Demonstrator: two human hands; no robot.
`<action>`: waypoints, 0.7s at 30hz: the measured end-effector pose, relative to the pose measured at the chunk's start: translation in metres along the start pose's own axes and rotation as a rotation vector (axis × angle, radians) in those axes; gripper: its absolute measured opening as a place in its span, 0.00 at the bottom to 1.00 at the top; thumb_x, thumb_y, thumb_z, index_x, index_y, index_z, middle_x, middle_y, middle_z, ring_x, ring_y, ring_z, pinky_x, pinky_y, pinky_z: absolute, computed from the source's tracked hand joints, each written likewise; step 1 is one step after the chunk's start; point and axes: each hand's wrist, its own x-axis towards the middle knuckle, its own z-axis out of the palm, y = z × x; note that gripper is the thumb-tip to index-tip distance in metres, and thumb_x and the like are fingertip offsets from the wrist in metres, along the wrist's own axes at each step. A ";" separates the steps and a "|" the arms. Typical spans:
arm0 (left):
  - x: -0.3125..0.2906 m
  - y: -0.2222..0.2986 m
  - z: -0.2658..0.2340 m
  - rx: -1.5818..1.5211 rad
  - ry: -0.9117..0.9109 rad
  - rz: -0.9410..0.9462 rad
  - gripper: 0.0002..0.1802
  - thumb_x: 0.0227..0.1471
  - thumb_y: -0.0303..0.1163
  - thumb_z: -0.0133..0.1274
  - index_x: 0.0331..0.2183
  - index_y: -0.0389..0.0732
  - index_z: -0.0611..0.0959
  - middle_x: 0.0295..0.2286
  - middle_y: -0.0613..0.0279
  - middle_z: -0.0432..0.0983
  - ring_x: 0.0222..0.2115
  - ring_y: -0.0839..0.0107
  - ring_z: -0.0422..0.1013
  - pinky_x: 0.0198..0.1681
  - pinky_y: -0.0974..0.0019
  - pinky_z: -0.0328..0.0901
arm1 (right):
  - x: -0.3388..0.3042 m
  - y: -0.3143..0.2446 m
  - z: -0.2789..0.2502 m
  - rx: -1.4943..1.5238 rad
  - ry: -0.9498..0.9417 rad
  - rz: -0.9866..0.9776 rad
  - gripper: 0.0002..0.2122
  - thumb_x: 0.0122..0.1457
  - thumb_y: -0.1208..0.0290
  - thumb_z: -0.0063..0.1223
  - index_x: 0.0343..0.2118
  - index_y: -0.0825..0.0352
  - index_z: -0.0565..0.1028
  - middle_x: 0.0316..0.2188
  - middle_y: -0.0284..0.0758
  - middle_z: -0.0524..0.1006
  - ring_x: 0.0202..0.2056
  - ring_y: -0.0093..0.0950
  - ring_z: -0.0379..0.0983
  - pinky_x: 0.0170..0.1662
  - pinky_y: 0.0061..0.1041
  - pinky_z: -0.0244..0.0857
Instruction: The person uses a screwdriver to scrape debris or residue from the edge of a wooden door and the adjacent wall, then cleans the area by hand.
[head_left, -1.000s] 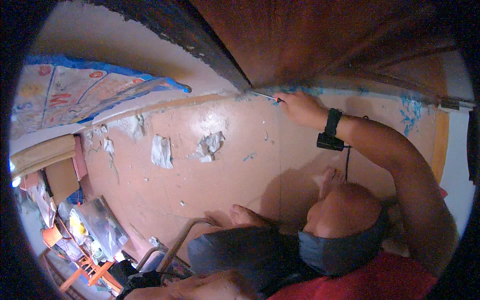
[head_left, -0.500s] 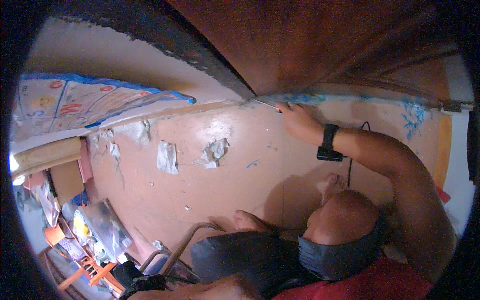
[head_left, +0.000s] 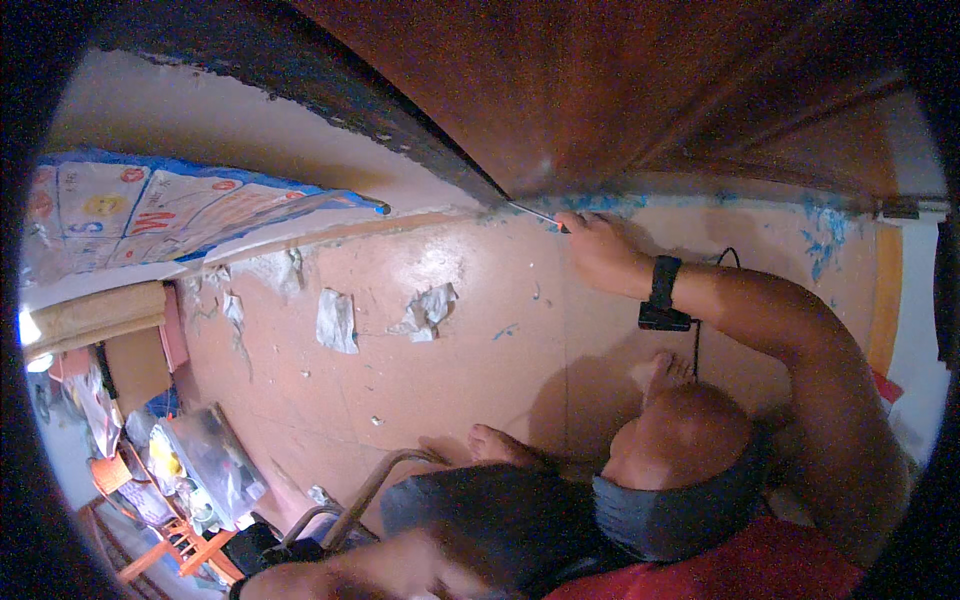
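Left hand (head_left: 435,565) shifted, blurred, grip unclear; right hand (head_left: 600,248) clasps thin metal-shafted tool (head_left: 538,214).

Our right hand (head_left: 605,250) grips a slim metal tool (head_left: 535,213), its tip right at the lower corner of the dark wooden door (head_left: 600,90), beside the dark frame (head_left: 320,80)! Our left hand (head_left: 435,560) blurs over dark shorts (head_left: 450,505); we can't read its hold. Across the pinkish floor (head_left: 460,380), we spot pale scraps (head_left: 337,322) and blue stains (head_left: 825,238).
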 end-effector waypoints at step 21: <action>-0.050 -0.020 -0.091 0.630 0.812 -0.037 0.16 0.46 0.22 0.55 0.40 0.32 0.76 0.33 0.67 0.66 0.30 0.78 0.59 0.35 0.77 0.56 | -0.010 -0.008 -0.001 -0.327 0.157 -0.208 0.25 0.45 0.82 0.48 0.50 0.67 0.59 0.32 0.53 0.72 0.34 0.51 0.70 0.35 0.45 0.64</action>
